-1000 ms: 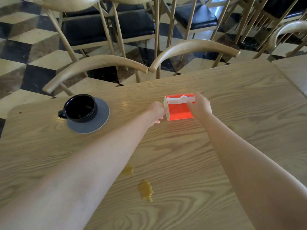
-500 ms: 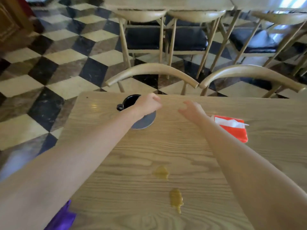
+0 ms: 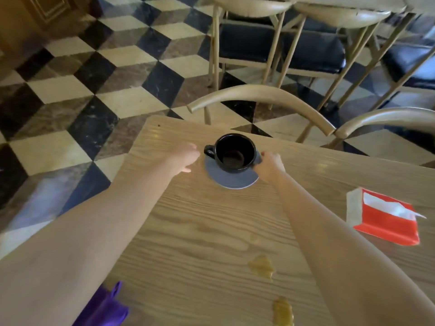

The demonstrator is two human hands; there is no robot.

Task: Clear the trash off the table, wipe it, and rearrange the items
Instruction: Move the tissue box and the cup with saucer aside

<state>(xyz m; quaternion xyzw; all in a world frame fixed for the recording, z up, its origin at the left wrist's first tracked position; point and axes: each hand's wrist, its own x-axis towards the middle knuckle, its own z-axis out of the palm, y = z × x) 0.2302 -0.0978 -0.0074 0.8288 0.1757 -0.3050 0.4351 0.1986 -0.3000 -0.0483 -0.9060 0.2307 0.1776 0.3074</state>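
A black cup [image 3: 231,151] stands on a grey saucer [image 3: 231,181] near the far left corner of the wooden table [image 3: 188,231]. My right hand [image 3: 268,164] grips the saucer's right rim, its fingers against the cup's side. My left hand [image 3: 186,157] is curled just left of the saucer, beside the cup's handle, with a thin gap to the rim. A red tissue box [image 3: 386,222] lies on the table to the right. Two yellow spills [image 3: 261,265] [image 3: 282,312] mark the near part of the table. A purple cloth [image 3: 103,309] shows under my left forearm.
Two wooden chairs with curved backs [image 3: 259,95] [image 3: 388,116] are pushed in at the table's far edge. More chairs with dark seats [image 3: 247,41] stand beyond on the checkered floor. The table's left edge runs close to my left hand.
Both hands have left the red tissue box and moved left to the cup and saucer. My view has swung left, so the box now lies at the right.
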